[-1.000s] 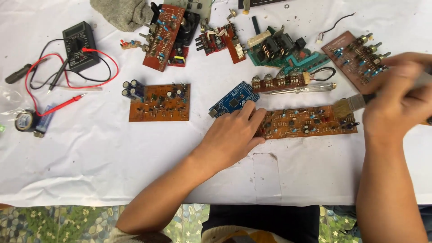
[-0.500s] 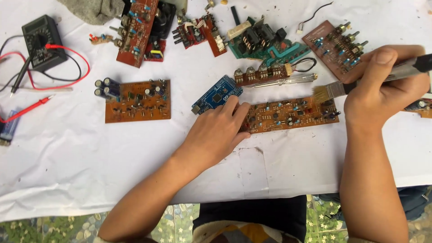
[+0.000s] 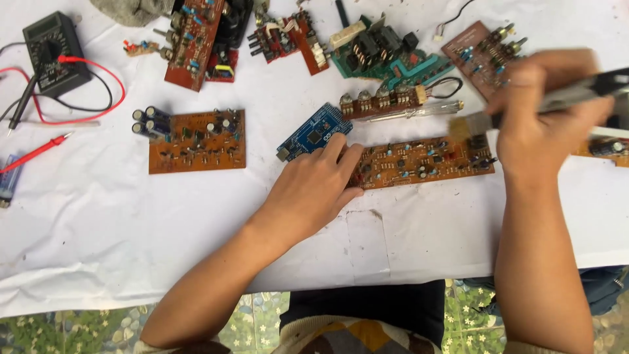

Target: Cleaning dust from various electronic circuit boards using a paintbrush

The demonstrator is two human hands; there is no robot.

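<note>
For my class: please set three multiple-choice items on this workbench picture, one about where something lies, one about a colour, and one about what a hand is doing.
1. Where does the black meter lie?
A. far left of the cloth
B. under the right hand
C. on the floor tiles

2. What colour is the small board beside the left hand's fingertips?
A. green
B. blue
C. white

3. What is the right hand doing?
A. resting flat and empty
B. holding a brush over the long brown board
C. gripping the red probe

Answers:
1 A, the meter sits at the cloth's upper left with its red and black leads around it.
2 B, the board is plainly blue.
3 B, the brush has its bristles above the right end of the long brown board, which the left hand presses down.
</note>
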